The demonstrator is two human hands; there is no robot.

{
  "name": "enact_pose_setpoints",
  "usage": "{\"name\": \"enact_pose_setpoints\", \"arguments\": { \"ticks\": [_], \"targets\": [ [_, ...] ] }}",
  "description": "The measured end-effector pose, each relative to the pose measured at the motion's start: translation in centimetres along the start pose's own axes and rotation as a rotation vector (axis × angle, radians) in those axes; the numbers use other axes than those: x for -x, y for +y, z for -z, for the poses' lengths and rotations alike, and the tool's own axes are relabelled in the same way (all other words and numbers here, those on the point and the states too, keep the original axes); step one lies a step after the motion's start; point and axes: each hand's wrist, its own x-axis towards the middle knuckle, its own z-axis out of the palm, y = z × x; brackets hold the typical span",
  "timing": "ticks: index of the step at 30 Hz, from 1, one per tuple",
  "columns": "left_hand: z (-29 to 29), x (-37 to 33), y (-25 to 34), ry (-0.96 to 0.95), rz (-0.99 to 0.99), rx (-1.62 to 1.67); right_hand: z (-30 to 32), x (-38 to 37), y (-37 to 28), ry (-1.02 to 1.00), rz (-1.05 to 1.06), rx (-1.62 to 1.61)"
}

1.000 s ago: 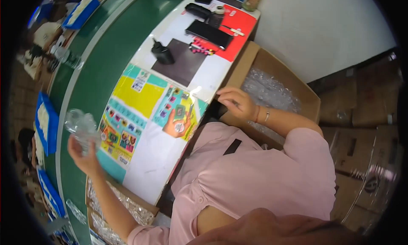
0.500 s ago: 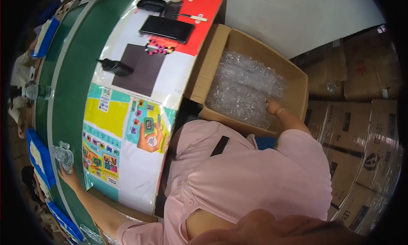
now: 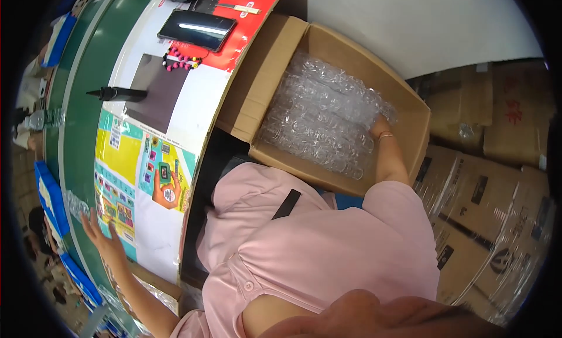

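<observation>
My left hand [image 3: 105,239] is over the edge of the printed sheet beside the green belt, its fingers spread and nothing in them. Close to its fingertips, on the belt, lies a clear plastic piece [image 3: 74,202]. My right hand [image 3: 380,126] reaches into an open cardboard box [image 3: 237,98] at the right. Stacked rows of clear moulded plastic pieces [image 3: 319,115] fill much of that box. The fingers of the right hand are among the pieces near the box's right side and are mostly hidden, so their grip does not show.
On the table lie a black phone [image 3: 198,30], a beaded bracelet [image 3: 182,59], a black nozzle bottle [image 3: 117,94] and colourful printed sheets [image 3: 120,153]. Blue trays [image 3: 50,197] line the belt's far side, with people beyond. Cartons [image 3: 468,209] are stacked at the right.
My left hand has come off the clear plastic piece on the belt and drawn back with fingers spread. My right hand has gone deeper among the pieces in the box. The view has shifted.
</observation>
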Motion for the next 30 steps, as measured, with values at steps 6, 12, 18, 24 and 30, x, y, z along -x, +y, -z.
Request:
{"name": "enact_pose_setpoints", "arguments": {
  "ticks": [6,12,18,24,30],
  "targets": [
    [1.3,2.8,8.5,-0.332,-0.067,0.166,0.2,1.9,-2.6,-0.232,0.035,0.14],
    [-0.3,4.6,14.9,-0.302,-0.22,0.397,1.4,9.5,-4.1,-0.406,0.286,-0.253],
    [-2.3,2.2,26.3,-0.349,-0.824,0.756,8.7,15.5,-6.0,-0.984,-0.038,-0.843],
    [-2.4,2.3,34.9,-0.39,-1.049,1.0,16.0,19.3,-24.8,-1.37,-0.097,-1.441],
    [-4.4,2.4,29.9,-0.426,-0.674,0.85,3.1,2.3,-26.7,-0.565,0.247,-0.98]
  ]
}}
